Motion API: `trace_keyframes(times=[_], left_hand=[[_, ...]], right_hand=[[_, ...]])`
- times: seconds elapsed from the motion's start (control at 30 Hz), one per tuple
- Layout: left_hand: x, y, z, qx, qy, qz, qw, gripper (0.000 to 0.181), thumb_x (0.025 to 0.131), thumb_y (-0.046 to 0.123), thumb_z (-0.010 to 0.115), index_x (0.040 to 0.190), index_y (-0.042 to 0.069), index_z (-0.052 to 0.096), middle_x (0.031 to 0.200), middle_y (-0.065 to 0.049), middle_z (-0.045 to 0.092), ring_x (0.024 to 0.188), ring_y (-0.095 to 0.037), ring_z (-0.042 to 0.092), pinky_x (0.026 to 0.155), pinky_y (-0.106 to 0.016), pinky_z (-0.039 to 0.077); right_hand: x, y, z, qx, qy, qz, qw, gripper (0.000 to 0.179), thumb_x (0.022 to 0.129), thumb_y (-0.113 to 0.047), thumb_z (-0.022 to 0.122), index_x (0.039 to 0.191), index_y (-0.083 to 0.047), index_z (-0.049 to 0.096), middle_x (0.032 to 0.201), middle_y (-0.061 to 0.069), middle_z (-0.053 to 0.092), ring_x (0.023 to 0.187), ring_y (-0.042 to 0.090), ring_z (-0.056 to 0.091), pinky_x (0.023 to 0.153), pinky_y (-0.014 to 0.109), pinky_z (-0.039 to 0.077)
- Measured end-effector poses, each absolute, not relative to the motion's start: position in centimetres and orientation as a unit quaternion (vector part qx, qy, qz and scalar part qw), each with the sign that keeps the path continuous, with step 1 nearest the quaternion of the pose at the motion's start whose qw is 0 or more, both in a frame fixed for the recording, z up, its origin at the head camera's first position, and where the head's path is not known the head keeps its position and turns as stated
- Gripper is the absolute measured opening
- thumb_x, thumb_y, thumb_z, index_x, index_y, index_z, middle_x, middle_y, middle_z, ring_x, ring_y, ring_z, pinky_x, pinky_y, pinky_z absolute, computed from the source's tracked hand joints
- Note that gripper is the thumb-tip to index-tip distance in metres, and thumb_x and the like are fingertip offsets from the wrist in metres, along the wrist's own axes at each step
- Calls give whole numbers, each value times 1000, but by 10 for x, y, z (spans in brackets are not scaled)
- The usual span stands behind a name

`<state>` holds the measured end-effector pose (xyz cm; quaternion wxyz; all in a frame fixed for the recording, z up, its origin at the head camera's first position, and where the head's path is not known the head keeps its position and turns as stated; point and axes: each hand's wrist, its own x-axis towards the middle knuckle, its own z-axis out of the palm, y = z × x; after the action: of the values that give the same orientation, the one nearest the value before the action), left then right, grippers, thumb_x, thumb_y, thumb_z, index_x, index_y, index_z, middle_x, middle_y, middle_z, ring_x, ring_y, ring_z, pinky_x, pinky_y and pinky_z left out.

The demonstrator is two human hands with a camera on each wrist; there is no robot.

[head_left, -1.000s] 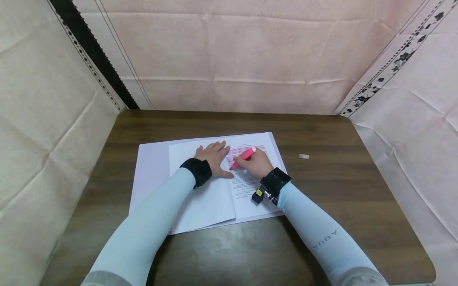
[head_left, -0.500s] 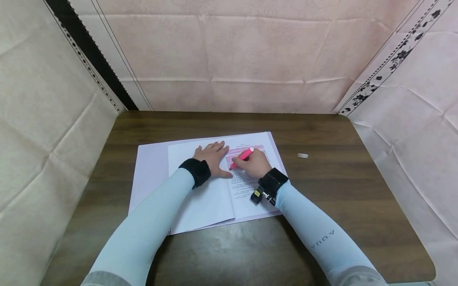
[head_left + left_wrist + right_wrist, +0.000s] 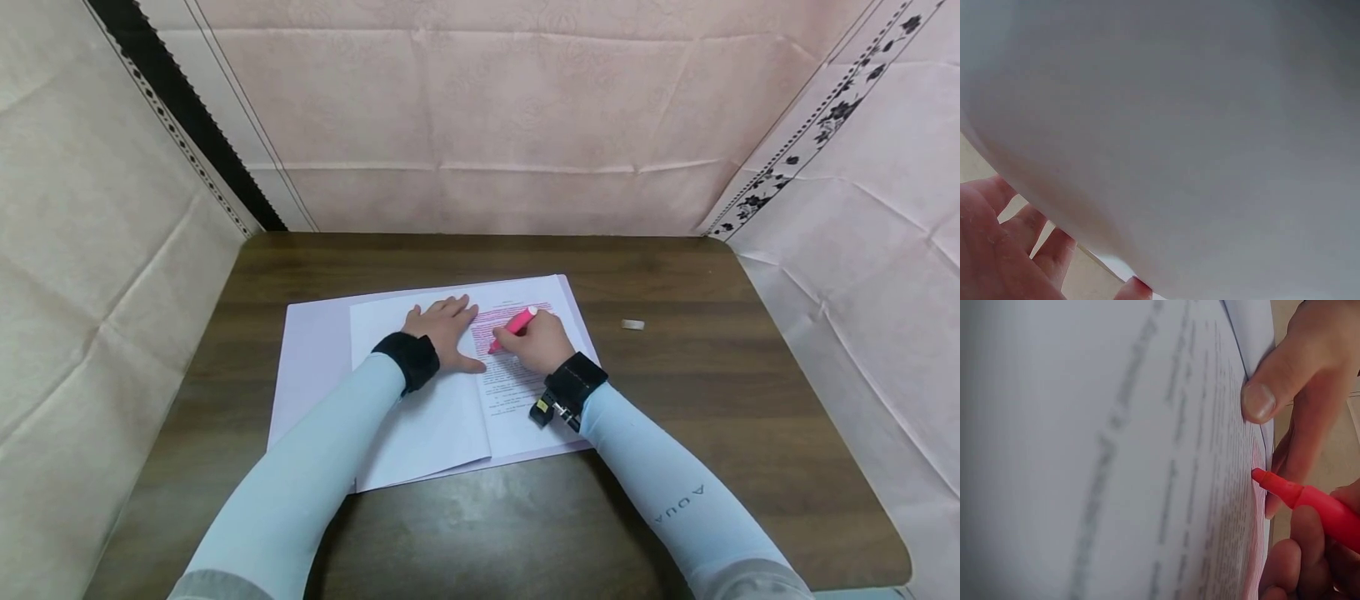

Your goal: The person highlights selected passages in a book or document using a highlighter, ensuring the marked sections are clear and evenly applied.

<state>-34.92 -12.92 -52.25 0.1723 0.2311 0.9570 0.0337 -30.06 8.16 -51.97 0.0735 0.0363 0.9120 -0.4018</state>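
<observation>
A printed page (image 3: 517,392) lies in an open folder, its upper lines marked in pink. My right hand (image 3: 546,343) pinches a pink highlighter (image 3: 520,321), tip down at the left end of the text lines. In the right wrist view, the highlighter (image 3: 1329,515) has its tip right at the page, by the pink strokes. My left hand (image 3: 444,332) rests flat with fingers spread on the blank left sheet (image 3: 427,442), its thumb reaching the edge of the printed page. The left wrist view shows part of my left hand's fingers (image 3: 1019,234) against the white paper.
The pale lilac folder (image 3: 315,358) lies on a dark wooden table (image 3: 675,417). A small whitish piece (image 3: 632,325) lies to the right of it. Pale cloth hangings (image 3: 480,125) enclose the back and both sides.
The highlighter and right hand shift slightly left, then back right, staying over the upper text lines. My left hand keeps its place on the sheet.
</observation>
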Motion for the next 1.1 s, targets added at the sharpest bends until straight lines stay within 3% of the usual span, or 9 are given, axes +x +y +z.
trace_keyframes(times=[1.1], left_hand=[[-346, -129, -520, 234, 958, 31, 163, 121, 83, 82, 75, 177, 25, 25, 184, -2, 16, 168, -31, 18, 129, -72, 15]], right_hand=[[-299, 102, -518, 67, 920, -381, 57, 39, 100, -42, 82, 111, -6, 72, 90, 9, 72, 80, 28, 68, 64, 31, 52]])
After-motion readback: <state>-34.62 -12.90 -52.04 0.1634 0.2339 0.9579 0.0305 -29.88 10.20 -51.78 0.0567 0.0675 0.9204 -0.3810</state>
